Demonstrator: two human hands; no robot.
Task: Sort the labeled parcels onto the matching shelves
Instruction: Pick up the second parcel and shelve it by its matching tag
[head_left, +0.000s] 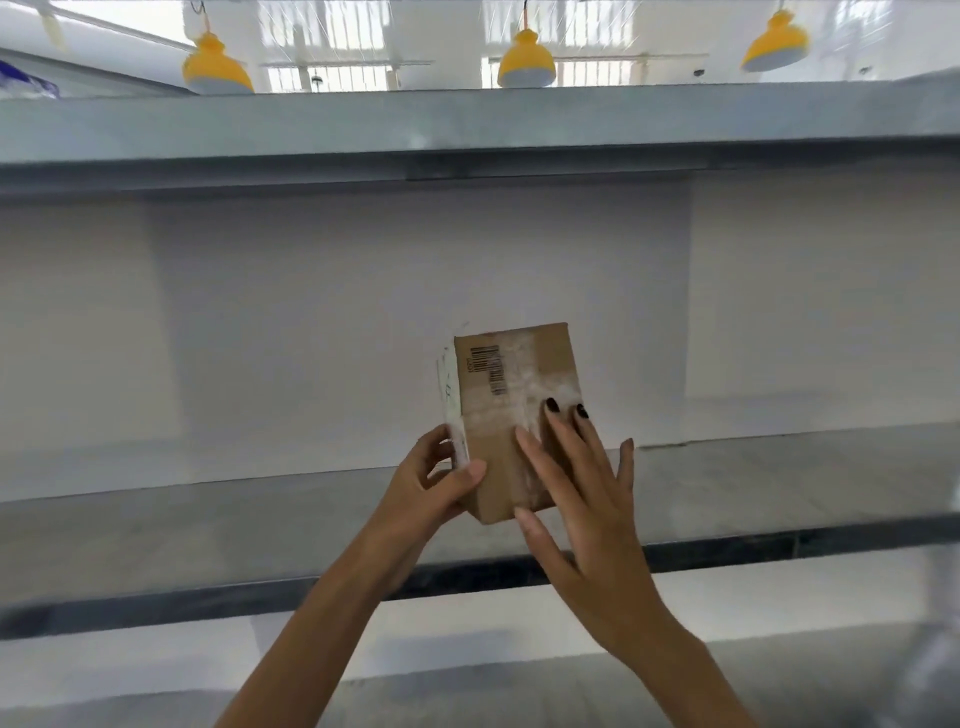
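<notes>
A grey metal rack fills the view, and the shelf (208, 525) at chest height is the working surface. Nearest, two bare forearms reach up over its front edge. The left hand (431, 483) grips the cardboard box (514, 374) at its lower left edge, thumb on the front face and fingers curled round behind, probably to carry the weight. Just to its right, the right hand (582, 499) lies flat on the same face with straight, spread fingers, holding nothing, seemingly to steady the box or push it back. The box stands upright between and above the hands, label (485, 364) facing the person, likely so it can be read. Its bottom corner is over the shelf; whether it rests there I cannot tell. Beyond the hands is a white wall (311, 322), above them another shelf (467, 130), and farthest off hang yellow lamps (525, 60).
</notes>
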